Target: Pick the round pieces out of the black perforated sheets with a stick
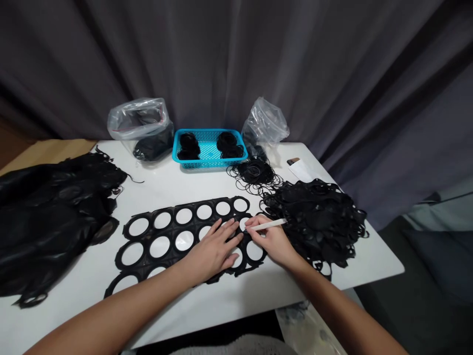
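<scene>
A black rubber sheet [173, 231] with rows of round cut-out holes lies flat on the white table [207, 305]. My left hand [214, 249] rests on its right part, fingers stretched out flat and pressing it down. My right hand [271, 241] is closed in a pinch on a thin white pen-like tool [268, 225], whose tip touches the sheet near a hole at the right end. The two hands sit close together, almost touching.
A heap of black cut scraps [318, 219] lies right of my hands. Loose black rings [254, 173] lie behind it. A turquoise basket [209, 160] holds black rings between two clear plastic bags [142, 125] [264, 123]. Black sheets [51, 212] are piled at the left. A grey curtain hangs behind.
</scene>
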`<state>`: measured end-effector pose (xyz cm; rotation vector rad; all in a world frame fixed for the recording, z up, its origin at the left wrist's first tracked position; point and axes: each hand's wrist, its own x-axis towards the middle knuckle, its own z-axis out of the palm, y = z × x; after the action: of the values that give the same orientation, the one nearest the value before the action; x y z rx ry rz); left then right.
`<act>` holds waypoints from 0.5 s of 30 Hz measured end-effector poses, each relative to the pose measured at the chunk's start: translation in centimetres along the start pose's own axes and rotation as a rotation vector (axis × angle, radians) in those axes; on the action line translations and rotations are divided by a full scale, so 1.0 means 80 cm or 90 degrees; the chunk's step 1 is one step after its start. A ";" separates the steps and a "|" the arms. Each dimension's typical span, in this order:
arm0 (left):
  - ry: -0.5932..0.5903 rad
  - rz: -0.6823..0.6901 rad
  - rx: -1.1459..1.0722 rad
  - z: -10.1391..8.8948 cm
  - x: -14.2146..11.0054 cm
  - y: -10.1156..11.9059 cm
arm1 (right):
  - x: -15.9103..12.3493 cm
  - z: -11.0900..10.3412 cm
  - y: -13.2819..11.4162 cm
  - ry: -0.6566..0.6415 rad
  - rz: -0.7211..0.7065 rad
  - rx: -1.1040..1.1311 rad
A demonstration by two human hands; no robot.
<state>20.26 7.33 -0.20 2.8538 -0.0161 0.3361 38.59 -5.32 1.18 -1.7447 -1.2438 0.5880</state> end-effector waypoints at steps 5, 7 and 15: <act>0.000 -0.004 0.001 -0.002 0.002 0.001 | 0.000 -0.001 -0.002 -0.006 -0.025 -0.031; -0.009 -0.004 0.005 -0.002 0.002 0.002 | 0.000 -0.001 0.000 -0.002 -0.034 -0.040; -0.011 -0.033 -0.043 0.002 0.000 0.000 | -0.008 0.010 0.001 -0.074 -0.246 -0.346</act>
<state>20.27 7.32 -0.36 2.7852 0.0421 0.2944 37.75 -5.62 0.61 -1.8365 -1.8943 0.1256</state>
